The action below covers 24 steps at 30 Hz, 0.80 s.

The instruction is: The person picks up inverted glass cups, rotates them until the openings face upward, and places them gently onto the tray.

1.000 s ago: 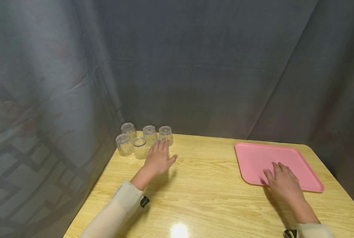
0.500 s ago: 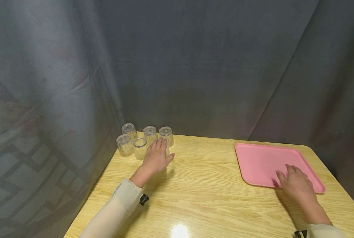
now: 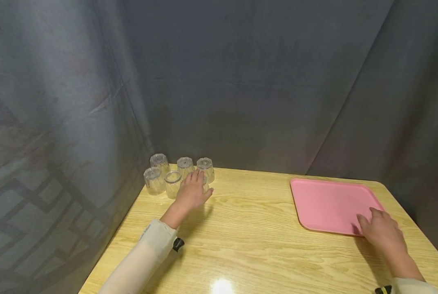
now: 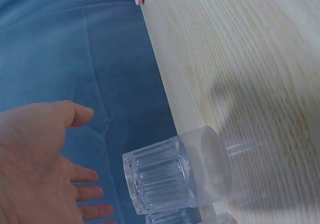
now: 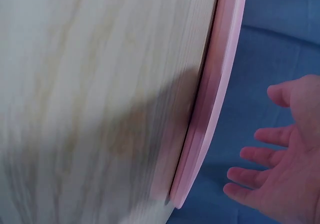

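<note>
Left hand (image 3: 192, 195) spread, thumb held away from the fingers, a person in pale sleeves (image 3: 141, 257) reaches over clear glasses (image 3: 154, 183) grouped just left of centre in the head camera's frame. Five show well, four of them standing with faceted bases up; the one in the middle of the front row shows a round rim at its top. Another glass is partly hidden behind the hand. In the left wrist view, a gap separates the fingertips, at lower left, from the nearest glass, at bottom centre. At lower right of the head frame, the right hand (image 3: 383, 232), fingers loosely bent and thumb apart, hovers by the near right corner of a pink tray (image 3: 333, 200). The right wrist view shows its fingertips apart from the tray's rim. The tray lies flat on a wood-grained table (image 3: 255, 228) at right of the frame, well apart from the glasses. Dark grey curtain (image 3: 241, 81) fills the upper half and hangs down the left side. Bright glare (image 3: 222, 286) marks the tabletop at bottom centre.
</note>
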Each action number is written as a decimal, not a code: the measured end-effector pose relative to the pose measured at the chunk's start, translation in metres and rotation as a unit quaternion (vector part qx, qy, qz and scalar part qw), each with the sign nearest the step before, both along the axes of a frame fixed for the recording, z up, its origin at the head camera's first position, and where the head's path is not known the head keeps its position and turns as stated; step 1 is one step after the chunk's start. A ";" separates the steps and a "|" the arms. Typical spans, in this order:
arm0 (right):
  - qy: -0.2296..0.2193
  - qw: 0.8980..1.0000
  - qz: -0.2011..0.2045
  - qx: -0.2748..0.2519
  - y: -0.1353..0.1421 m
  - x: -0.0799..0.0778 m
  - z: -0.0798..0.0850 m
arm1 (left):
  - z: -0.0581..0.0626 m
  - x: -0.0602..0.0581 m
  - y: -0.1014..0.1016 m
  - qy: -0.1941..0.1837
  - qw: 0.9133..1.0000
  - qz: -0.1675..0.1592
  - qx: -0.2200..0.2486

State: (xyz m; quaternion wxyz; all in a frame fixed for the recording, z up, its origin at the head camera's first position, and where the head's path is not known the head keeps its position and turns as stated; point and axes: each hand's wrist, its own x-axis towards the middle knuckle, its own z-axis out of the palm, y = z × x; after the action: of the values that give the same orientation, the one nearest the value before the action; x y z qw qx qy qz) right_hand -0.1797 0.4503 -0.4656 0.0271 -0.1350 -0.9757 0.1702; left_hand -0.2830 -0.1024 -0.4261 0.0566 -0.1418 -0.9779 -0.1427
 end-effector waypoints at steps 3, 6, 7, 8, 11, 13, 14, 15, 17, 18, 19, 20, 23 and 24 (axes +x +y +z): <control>-0.020 1.000 -0.018 -0.010 0.006 0.000 0.000 | 0.000 -0.001 -0.001 0.001 1.000 0.002 0.006; -0.043 0.998 -0.036 -0.021 0.013 -0.001 0.001 | 0.000 -0.003 -0.001 -0.002 1.000 0.003 0.008; -0.049 0.998 -0.040 -0.022 0.015 -0.001 0.000 | 0.000 -0.003 -0.001 -0.002 1.000 0.004 0.009; -0.056 0.997 -0.045 -0.023 0.017 -0.001 0.000 | 0.000 -0.004 -0.001 -0.003 1.000 0.005 0.009; -0.072 0.995 -0.057 -0.024 0.024 -0.002 -0.002 | 0.000 -0.006 -0.001 -0.003 1.000 0.006 0.012; -0.080 0.994 -0.066 -0.026 0.028 -0.002 -0.003 | 0.000 -0.008 -0.001 -0.002 1.000 0.009 0.013; -0.087 0.993 -0.073 -0.031 0.029 -0.002 -0.003 | 0.000 -0.008 -0.001 -0.002 1.000 0.010 0.013; -0.092 0.992 -0.079 -0.031 0.031 -0.002 -0.004 | 0.000 -0.009 -0.001 -0.003 1.000 0.012 0.013; -0.100 0.990 -0.090 -0.034 0.034 -0.001 -0.005 | 0.000 -0.010 -0.001 -0.005 1.000 0.014 0.012; -0.105 0.989 -0.095 -0.036 0.035 -0.001 -0.005 | 0.000 -0.010 -0.001 -0.006 1.000 0.015 0.013; -0.111 0.988 -0.100 -0.037 0.036 -0.001 -0.005 | 0.000 -0.011 -0.002 -0.007 1.000 0.016 0.013; -0.115 0.987 -0.104 -0.038 0.037 -0.002 -0.005 | 0.000 -0.011 -0.002 -0.008 1.000 0.017 0.014; -0.119 0.986 -0.107 -0.039 0.042 -0.002 -0.007 | 0.000 -0.013 -0.002 -0.010 1.000 0.018 0.014; -0.121 0.986 -0.109 -0.040 0.043 -0.002 -0.007 | 0.000 -0.013 -0.002 -0.012 1.000 0.019 0.014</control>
State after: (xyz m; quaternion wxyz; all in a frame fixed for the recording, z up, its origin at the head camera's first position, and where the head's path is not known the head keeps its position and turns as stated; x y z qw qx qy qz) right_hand -0.1816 0.4934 -0.4730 -0.0780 -0.2607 -0.9438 0.1875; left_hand -0.2963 -0.1041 -0.4261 0.0496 -0.1210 -0.9789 -0.1570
